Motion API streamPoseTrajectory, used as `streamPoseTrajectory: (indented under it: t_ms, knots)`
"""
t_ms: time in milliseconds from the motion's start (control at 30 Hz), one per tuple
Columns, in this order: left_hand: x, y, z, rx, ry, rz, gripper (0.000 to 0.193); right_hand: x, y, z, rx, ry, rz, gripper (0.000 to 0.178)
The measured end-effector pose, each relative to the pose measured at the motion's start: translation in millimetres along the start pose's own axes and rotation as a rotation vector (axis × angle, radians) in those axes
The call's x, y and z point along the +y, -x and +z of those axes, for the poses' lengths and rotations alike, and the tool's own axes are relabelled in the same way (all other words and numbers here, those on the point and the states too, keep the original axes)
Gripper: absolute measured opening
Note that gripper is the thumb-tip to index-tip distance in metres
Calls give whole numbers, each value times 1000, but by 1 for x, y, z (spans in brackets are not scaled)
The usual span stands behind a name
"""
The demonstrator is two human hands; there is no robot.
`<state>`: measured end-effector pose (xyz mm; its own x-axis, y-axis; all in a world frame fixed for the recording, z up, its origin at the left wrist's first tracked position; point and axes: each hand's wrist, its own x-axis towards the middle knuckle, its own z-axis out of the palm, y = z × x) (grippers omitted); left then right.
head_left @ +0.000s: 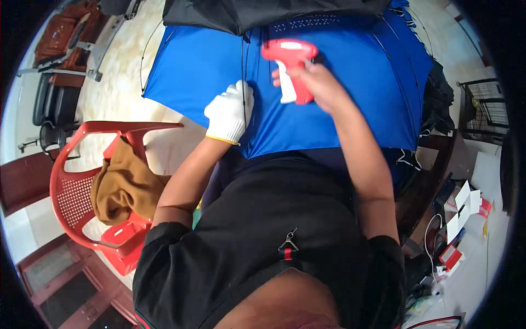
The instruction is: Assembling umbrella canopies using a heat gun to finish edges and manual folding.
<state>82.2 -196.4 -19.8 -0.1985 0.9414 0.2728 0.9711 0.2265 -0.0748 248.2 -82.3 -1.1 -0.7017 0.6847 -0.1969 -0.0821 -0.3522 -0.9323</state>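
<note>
Across my lap lies an opened blue umbrella (361, 104), its canopy lined with thin dark ribs. My left hand (227, 114), in a white knit glove with a yellow cuff, is closed on the umbrella at a fold beside a dark rib; its fingertips are partly hidden. Bare, my right hand (323, 86) grips the handle of a red and white tagging gun (289, 54). The gun is held over the blue canopy with its nose to the left; whether its needle touches the cloth I cannot tell.
Black fabric (274, 13) covers the far edge of the umbrella. A red plastic chair (71, 203) with a brown cloth (129, 186) on it stands at my left. On the right, a white table (471, 263) carries small boxes and a cable, beyond a dark wooden bench (433, 181).
</note>
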Motion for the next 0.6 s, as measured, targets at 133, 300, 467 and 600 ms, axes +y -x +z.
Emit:
streamPoseTrajectory:
  t_ms: [133,300,467,600]
  knots:
    - [0,6,22,80,38,24,20,64,21,15,56,36,-28,26]
    - [5,6,21,61,47,-19,18,79,24,31,214,197,-221,26]
    - [6,4,21,72,96,-29,16,77,27,31,186,361,-157,25]
    - [3,4,24,60,87,-41,15,78,29,35,178,365,-160,24]
